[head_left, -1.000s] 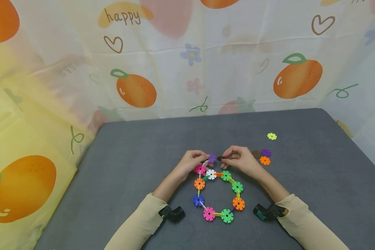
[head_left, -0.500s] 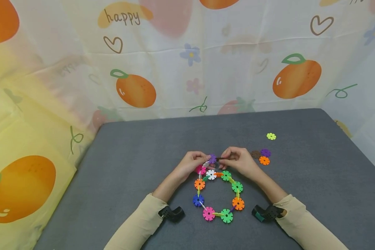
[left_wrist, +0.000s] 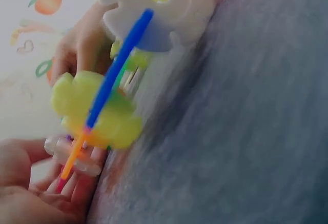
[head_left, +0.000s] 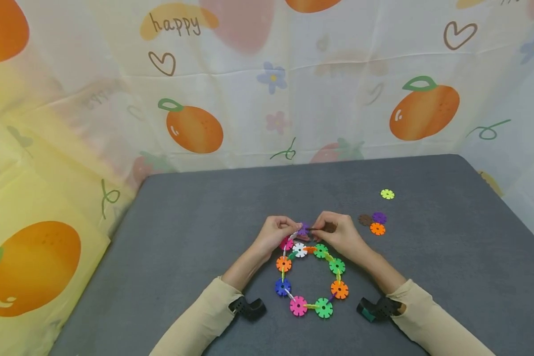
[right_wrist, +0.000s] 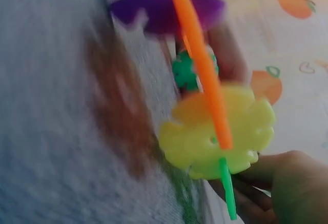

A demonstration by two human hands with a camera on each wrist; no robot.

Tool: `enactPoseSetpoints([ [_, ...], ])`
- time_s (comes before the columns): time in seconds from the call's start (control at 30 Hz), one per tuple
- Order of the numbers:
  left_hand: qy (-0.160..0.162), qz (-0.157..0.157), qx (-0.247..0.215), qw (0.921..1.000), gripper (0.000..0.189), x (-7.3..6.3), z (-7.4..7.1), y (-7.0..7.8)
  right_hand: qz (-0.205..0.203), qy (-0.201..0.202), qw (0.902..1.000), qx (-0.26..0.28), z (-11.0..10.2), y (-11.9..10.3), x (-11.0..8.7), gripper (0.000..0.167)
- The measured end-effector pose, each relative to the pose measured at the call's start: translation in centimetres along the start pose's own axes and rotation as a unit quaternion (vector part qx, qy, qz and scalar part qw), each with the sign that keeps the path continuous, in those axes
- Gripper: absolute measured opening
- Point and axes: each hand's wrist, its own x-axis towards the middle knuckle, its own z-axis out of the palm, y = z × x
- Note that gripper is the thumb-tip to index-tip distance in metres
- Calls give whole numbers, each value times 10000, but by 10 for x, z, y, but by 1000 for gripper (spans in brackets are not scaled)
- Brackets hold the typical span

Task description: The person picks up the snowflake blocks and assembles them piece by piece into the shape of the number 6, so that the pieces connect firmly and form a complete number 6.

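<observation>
In the head view a ring of linked notched plastic discs lies on the grey table, with a blue disc point(head_left: 282, 287), a white disc point(head_left: 299, 249) and several others. My left hand point(head_left: 273, 237) pinches a purple disc point(head_left: 303, 229) at the ring's far left, joined to it through a white and a pink disc point(head_left: 287, 244). Facing it, my right hand point(head_left: 340, 235) pinches a brown disc point(head_left: 330, 227), partly covered by the fingers. Its edge meets or nearly meets the purple disc; I cannot tell if they interlock. Both wrist views show ring discs close up, blurred, before the hands.
Loose discs lie beyond the right hand: a brown one point(head_left: 365, 220), a purple one point(head_left: 379, 217), an orange one point(head_left: 378, 229) and, farther back, a yellow one point(head_left: 387, 194). A printed cloth point(head_left: 249, 99) hangs behind the table.
The right hand has come left toward the left hand, bringing the brown disc up to the purple one. More of the brown disc's face now shows. The ring has shifted only slightly.
</observation>
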Motion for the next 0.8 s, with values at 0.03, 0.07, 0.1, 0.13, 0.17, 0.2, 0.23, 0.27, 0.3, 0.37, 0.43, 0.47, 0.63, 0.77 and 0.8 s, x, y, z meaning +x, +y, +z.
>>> enactPoseSetpoints([
  [0.03, 40, -23, 12, 10000, 21, 0, 1, 0, 8, 41, 10000, -47, 1, 0, 0, 10],
  [0.07, 83, -79, 20, 9999, 21, 1, 1, 0, 32, 70, 9999, -68, 2, -1, 0, 9],
  [0.1, 122, -104, 44, 9999, 21, 1, 1, -1, 65, 78, 9999, -73, 2, -1, 0, 7],
  [0.13, 147, -134, 42, 9998, 22, 2, 1, 0, 143, 100, 9998, -22, 2, 0, 1, 6],
  [0.17, 150, -159, 33, 9998, 22, 2, 1, 0, 254, 117, 9996, 29, 2, -1, 1, 4],
  [0.2, 130, -172, 27, 9998, 23, 2, 1, 1, 378, 114, 9992, 52, 1, -1, 2, 3],
  [0.23, 96, -185, 47, 9998, 25, 3, 0, 1, 511, 83, 9986, 65, 0, -2, 2, 4],
  [0.27, 48, -197, 41, 9998, 26, 3, -1, 1, 652, 40, 9978, 67, -1, -2, 3, 6],
  [0.3, -19, -189, 28, 9998, 27, 3, -2, 2, 791, -20, 9969, 45, -3, -3, 4, 9],
  [0.37, -181, -173, -16, 9997, 29, 3, -4, 3, 1040, -197, 9944, -10, -8, -5, 6, 14],
  [0.43, -302, -172, -40, 9994, 30, 4, -6, 3, 1205, -430, 9917, -86, -13, -7, 7, 19],
  [0.47, -350, -187, -98, 9992, 30, 4, -7, 3, 1255, -531, 9906, -123, -17, -7, 8, 21],
  [0.63, -543, -330, -321, 9975, 29, 4, -9, 2, 1397, -404, 9882, -471, -38, -7, 9, 22],
  [0.77, -900, -392, -751, 9923, 31, 4, -10, 1, 1456, 149, 9844, -980, -59, -7, 7, 23],
  [0.8, -968, -400, -846, 9909, 32, 4, -10, 1, 1502, 266, 9817, -1137, -65, -7, 6, 23],
])
